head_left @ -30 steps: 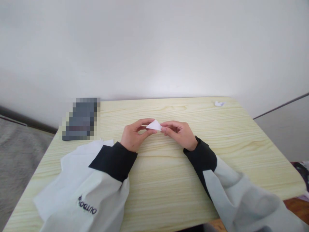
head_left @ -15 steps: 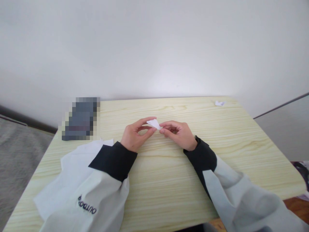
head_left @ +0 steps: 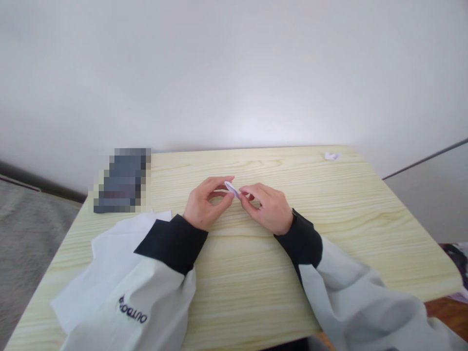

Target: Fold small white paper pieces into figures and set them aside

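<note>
A small folded piece of white paper [head_left: 231, 188] is held up over the middle of the table, tilted and seen nearly edge-on. My left hand [head_left: 209, 202] pinches it from the left, thumb below and index finger behind. From the right, the thumb and fingertips of my right hand [head_left: 266, 204] close on its lower right end. The paper's far side is hidden from me.
White paper sheets [head_left: 113, 248] lie at the left, partly under my left sleeve. Behind them a dark, pixelated flat object [head_left: 122, 180] rests on the wooden table [head_left: 248, 287]. A small folded white paper piece [head_left: 331, 156] lies at the back right. A wall [head_left: 234, 73] rises behind.
The folded paper has turned from showing a broad triangular face to a narrow edge. My right hand has rotated and shifted slightly left. My left hand has barely moved.
</note>
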Tool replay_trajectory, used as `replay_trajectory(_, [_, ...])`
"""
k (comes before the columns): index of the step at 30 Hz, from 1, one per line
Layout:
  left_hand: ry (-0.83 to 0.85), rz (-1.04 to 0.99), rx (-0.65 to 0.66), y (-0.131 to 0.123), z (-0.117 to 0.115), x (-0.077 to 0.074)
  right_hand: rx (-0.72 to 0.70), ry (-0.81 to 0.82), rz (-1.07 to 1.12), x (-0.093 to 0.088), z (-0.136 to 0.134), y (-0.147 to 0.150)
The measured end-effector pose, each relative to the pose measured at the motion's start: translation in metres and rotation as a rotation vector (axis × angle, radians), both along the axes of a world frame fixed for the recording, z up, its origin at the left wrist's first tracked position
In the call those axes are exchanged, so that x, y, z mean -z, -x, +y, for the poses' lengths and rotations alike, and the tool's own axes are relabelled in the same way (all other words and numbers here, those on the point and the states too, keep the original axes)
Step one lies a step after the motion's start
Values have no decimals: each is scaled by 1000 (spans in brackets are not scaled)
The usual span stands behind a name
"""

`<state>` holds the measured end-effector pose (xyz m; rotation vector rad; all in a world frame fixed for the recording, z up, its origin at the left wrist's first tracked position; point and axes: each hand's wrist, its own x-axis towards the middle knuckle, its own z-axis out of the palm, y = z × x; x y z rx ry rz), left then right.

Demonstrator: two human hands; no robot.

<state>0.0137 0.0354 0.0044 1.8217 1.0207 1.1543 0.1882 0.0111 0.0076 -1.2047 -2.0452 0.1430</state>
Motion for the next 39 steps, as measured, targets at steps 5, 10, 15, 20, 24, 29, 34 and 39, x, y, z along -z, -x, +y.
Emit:
replay_trajectory(5, [-68,67,1,-3,-2,-6,27,34,11,2,1,4])
replay_trajectory(10, [-152,163,47,-1,-1,-3,72,202,229,6,5,0])
replay_trajectory(15, [-296,319,-39,3,1,0,46,315,340,6,5,-1])
replay_trajectory(20, [-399,375,9,4,1,1,-18,403,374,5,4,0])
replay_trajectory(24, [-453,382,64,4,0,3,-38,417,325,3,5,-2])
replay_trajectory(29, [-466,414,88,4,-1,0,-14,359,215,3,6,-3])
replay_trajectory(34, [-463,416,69,4,-2,-2,1,344,225,3,6,-2])
replay_trajectory(39, [-193,258,6,2,-3,2,36,306,313,5,4,-1])
